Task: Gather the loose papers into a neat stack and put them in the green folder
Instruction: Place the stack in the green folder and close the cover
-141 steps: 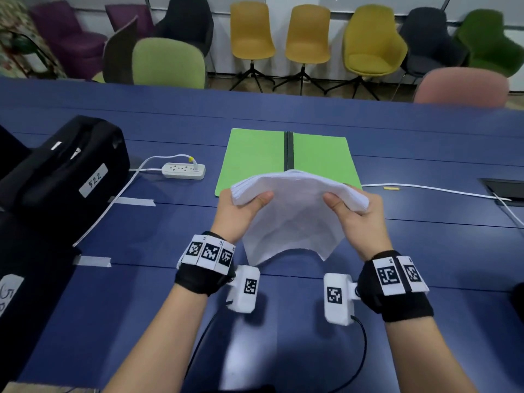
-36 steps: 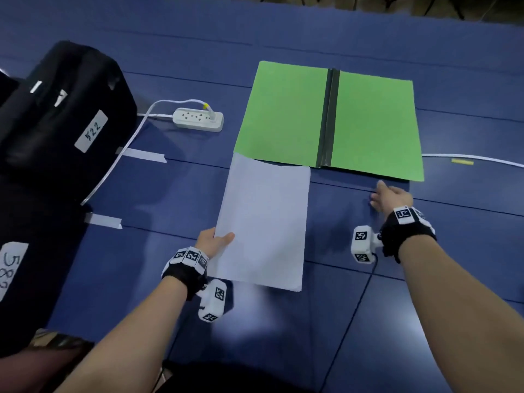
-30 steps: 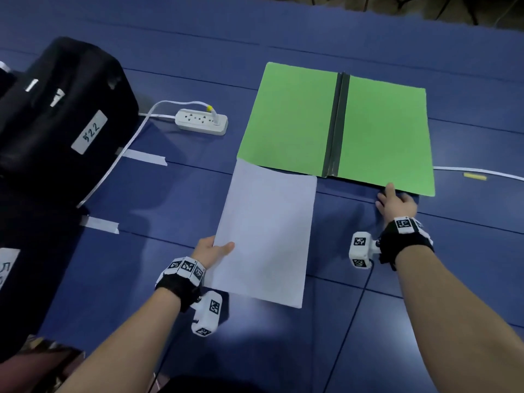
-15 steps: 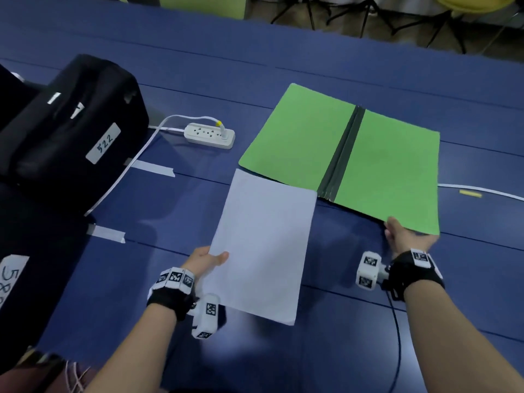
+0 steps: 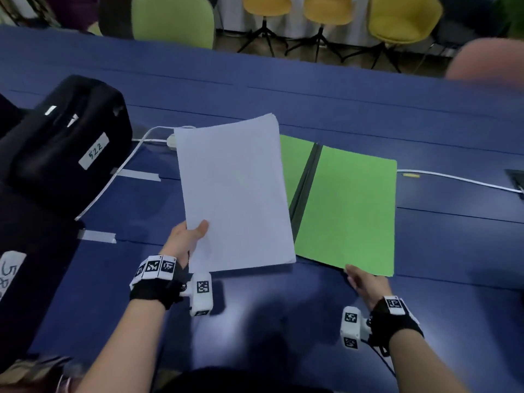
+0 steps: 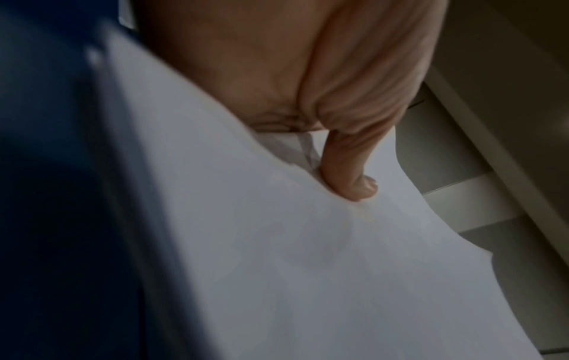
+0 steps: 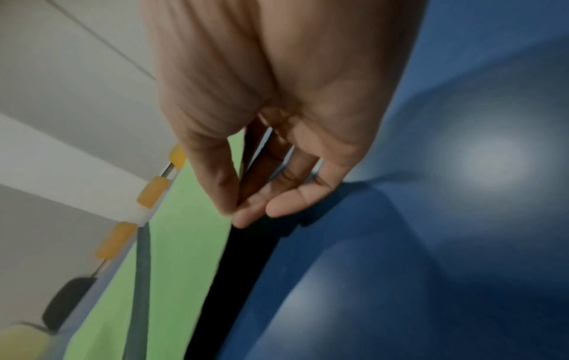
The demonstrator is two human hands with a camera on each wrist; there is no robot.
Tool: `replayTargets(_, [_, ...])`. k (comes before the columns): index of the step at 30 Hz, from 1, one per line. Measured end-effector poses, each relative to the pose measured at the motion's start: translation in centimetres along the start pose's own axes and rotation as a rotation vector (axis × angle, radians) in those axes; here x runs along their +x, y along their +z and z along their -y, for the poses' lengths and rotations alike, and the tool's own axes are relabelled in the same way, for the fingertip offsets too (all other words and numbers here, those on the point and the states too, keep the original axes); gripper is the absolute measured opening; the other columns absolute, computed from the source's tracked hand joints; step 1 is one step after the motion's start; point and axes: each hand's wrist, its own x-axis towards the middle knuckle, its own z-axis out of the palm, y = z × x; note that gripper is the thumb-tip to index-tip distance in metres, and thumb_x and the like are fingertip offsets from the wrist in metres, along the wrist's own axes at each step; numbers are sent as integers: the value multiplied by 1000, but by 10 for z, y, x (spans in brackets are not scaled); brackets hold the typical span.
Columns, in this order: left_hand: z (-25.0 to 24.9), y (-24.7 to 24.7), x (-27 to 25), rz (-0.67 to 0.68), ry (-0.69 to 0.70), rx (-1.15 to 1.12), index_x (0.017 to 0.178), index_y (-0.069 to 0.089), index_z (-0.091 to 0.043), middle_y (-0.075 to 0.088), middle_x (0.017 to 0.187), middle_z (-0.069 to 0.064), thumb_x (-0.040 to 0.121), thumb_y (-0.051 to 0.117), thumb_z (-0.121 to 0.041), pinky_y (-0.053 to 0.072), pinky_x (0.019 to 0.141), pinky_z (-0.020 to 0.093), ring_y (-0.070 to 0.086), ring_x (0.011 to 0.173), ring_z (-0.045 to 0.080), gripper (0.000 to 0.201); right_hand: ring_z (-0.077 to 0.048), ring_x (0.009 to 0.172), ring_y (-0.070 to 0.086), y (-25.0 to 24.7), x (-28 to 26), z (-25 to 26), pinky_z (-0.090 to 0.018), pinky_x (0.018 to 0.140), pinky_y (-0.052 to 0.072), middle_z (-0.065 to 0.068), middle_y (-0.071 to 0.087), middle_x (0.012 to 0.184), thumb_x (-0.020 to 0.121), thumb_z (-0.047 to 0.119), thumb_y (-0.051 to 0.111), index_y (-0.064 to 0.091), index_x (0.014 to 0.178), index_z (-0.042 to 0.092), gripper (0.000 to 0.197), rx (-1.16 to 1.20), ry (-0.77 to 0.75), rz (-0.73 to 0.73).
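The neat stack of white papers (image 5: pixel 235 194) is held up off the blue table, tilted, and covers most of the left half of the open green folder (image 5: pixel 348 211). My left hand (image 5: pixel 187 239) grips the stack at its near left edge, thumb on top. In the left wrist view the thumb (image 6: pixel 348 170) presses into the papers (image 6: pixel 307 255). My right hand (image 5: pixel 365 282) pinches the near edge of the folder's right half. The right wrist view shows my right hand (image 7: pixel 246 214) meeting on the green folder (image 7: pixel 178 243), whose edge is raised a little over a dark shadow.
Black bags (image 5: pixel 68 154) with white labels fill the left side. A white power strip (image 5: pixel 171 140) and its cable peek out behind the papers. Another white cable (image 5: pixel 453 178) runs right to a table socket (image 5: pixel 516 177). Tape strips (image 5: pixel 136 174) lie on the table; chairs (image 5: pixel 173 21) stand beyond it.
My left hand has lifted the stack off the table and swung it forward and right over the folder's left half. My right hand has taken the folder's near edge and drawn it closer.
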Motion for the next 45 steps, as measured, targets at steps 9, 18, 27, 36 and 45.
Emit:
replayTargets(9, [26, 14, -12, -101, -86, -13, 130, 50, -1, 62, 124, 17, 90, 61, -20, 49, 92, 43, 62, 110, 32, 45, -11, 62, 54, -59, -3, -33, -19, 61, 54, -8, 53, 73, 90, 27, 63, 63, 101, 8, 22, 106, -83, -19])
replayTargets(18, [62, 16, -14, -133, -127, 129, 137, 39, 1, 55, 135, 13, 82, 69, -33, 41, 106, 50, 56, 120, 33, 71, -20, 58, 48, -69, -11, -24, -25, 53, 38, -10, 52, 66, 82, -3, 56, 52, 79, 9, 13, -680, -30, 179])
replayTargets(27, [50, 51, -40, 22, -104, 211, 128, 51, 1, 60, 128, 16, 90, 61, -16, 46, 99, 41, 60, 108, 28, 43, -19, 86, 60, -33, -40, 5, -28, 77, 44, 0, 65, 93, 89, 48, 55, 60, 94, 18, 30, -961, -444, 157])
replayTargets(36, [31, 85, -53, 254, -72, 183, 125, 52, 2, 60, 126, 15, 92, 57, -7, 44, 103, 44, 59, 113, 30, 35, -25, 103, 69, 29, -65, 23, -47, 96, 50, -7, 71, 114, 46, 43, 89, 60, 123, 7, 89, -198, -175, 502])
replayTargets(45, [22, 75, -29, 284, 11, 490, 104, 62, 0, 65, 98, 8, 93, 55, -30, 49, 82, 31, 61, 91, 22, 33, -27, 94, 66, 48, -64, 42, -35, 80, 55, -13, 67, 115, 87, 2, 63, 58, 122, 6, 36, -276, -361, 402])
